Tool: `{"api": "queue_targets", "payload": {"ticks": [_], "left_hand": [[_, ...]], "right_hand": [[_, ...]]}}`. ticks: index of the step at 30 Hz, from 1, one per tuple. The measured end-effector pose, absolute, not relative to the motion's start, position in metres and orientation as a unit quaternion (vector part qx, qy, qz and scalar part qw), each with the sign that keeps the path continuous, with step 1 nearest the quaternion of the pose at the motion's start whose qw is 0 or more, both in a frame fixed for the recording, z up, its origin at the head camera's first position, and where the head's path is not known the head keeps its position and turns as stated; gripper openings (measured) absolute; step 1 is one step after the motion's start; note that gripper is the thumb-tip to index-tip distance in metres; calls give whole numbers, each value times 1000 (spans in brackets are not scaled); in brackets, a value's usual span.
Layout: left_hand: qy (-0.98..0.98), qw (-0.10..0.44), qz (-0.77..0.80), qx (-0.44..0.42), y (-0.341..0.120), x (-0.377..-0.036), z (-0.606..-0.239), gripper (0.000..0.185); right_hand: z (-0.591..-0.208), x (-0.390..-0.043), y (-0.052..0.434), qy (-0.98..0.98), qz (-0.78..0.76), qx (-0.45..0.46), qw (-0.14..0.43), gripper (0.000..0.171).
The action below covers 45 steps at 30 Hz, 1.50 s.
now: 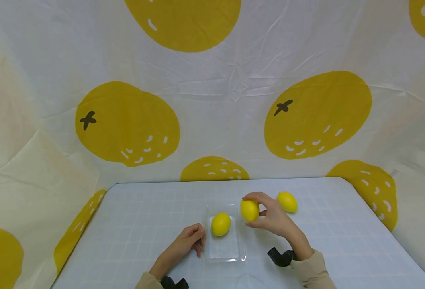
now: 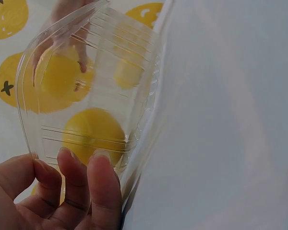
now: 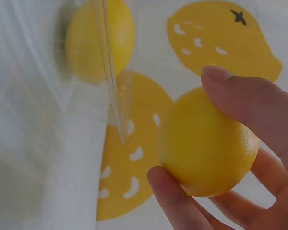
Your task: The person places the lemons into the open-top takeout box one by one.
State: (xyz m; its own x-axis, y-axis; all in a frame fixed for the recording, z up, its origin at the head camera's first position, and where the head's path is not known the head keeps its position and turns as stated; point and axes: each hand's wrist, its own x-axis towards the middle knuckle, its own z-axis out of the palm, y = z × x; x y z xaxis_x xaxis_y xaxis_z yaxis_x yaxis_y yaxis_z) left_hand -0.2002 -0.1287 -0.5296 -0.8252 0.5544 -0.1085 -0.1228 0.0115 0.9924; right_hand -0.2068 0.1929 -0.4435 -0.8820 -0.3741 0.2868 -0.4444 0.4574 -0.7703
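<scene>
A clear plastic container (image 1: 223, 249) lies on the table with one yellow lemon (image 1: 221, 224) in its far part. At its left side my left hand (image 1: 188, 241) grips the rim; the left wrist view has the thumb and fingertips (image 2: 103, 175) against the clear wall. My right hand (image 1: 274, 216) pinches a second lemon (image 1: 250, 210) between thumb and fingers, raised beside the container's far right edge. That held lemon (image 3: 209, 143) fills the middle of the right wrist view, with the container wall (image 3: 33, 62) to its left.
A third lemon (image 1: 287, 202) rests on the table behind the right hand. White checked cloth covers the table (image 1: 144, 208). Behind and at the sides hangs a pale curtain (image 1: 219, 120) printed with large lemons. Near the front edge a faint clear round shape (image 1: 248, 281) shows.
</scene>
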Motion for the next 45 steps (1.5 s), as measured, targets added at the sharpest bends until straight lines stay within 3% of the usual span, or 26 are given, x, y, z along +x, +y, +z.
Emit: {"api": "queue_targets", "payload": {"ticks": [15, 25, 35, 45], "left_hand": [[664, 247, 684, 175, -128, -201, -533, 43], [668, 244, 679, 181, -128, -201, -532, 42], [673, 245, 674, 178, -129, -201, -530, 41], [675, 243, 671, 186, -128, -200, -530, 41]], "right_hand": [[-465, -203, 156, -851, 414, 319, 48, 64], [-467, -196, 141, -898, 334, 285, 27, 62], [-467, -192, 132, -920, 271, 277, 48, 62], [-473, -190, 128, -928, 242, 285, 0, 58]]}}
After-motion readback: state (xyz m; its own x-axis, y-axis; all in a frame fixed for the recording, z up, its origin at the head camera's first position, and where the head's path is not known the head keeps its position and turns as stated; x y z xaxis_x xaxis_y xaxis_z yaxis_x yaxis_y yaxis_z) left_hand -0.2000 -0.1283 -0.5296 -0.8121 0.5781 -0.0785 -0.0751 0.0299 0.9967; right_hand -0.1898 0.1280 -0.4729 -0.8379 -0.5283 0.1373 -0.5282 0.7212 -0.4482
